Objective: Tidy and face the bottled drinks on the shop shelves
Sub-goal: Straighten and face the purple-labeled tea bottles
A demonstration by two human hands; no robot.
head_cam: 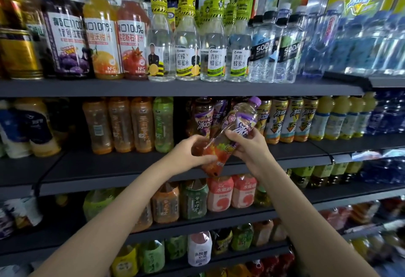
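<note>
A purple-capped iced tea bottle [235,127] is held tilted in front of the second shelf [131,164], its cap up to the right and its base down to the left. My left hand [192,152] grips its lower end. My right hand [245,145] grips its middle from the right, fingers curled round the label. Behind it on the shelf stand more purple-label bottles [203,116] of the same drink.
Orange and green tea bottles [129,125] stand to the left, yellow-label iced tea bottles [289,118] to the right. The top shelf [175,88] carries juice, honey water and soda bottles. Lower shelves [219,217] hold more drinks. Bare shelf board lies in front of the bottles.
</note>
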